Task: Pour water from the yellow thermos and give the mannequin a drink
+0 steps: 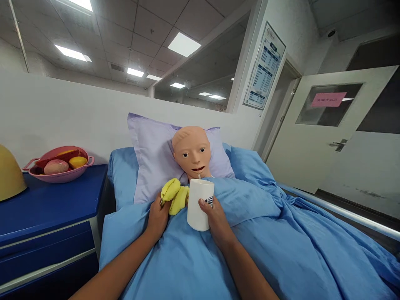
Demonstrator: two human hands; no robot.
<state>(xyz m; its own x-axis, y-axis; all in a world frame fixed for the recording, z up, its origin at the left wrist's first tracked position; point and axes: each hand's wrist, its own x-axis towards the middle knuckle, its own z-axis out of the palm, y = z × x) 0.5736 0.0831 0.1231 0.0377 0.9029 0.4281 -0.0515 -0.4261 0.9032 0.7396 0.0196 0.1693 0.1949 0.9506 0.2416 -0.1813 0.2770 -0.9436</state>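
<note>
My right hand (217, 221) is wrapped round a white cup (196, 208) with a dark striped print on its side. A thin straw (199, 176) sticks up from the cup, its top close below the mouth of a training manikin (192, 152). The manikin's head rests on a lilac pillow (150, 158). Bunched in my left hand (158, 216) is a yellow cloth (178, 200), just left of the cup. Blue bedding (250, 246) covers the manikin up to the neck and lies under both my forearms.
At left stands a blue bedside cabinet (71, 204) bearing a pink basket (62, 177) of fruit and a yellow rounded object (9, 175). A metal bed rail (343, 210) runs along the right side. Beyond it is an open door (325, 146); a white wall (78, 108) backs the bed.
</note>
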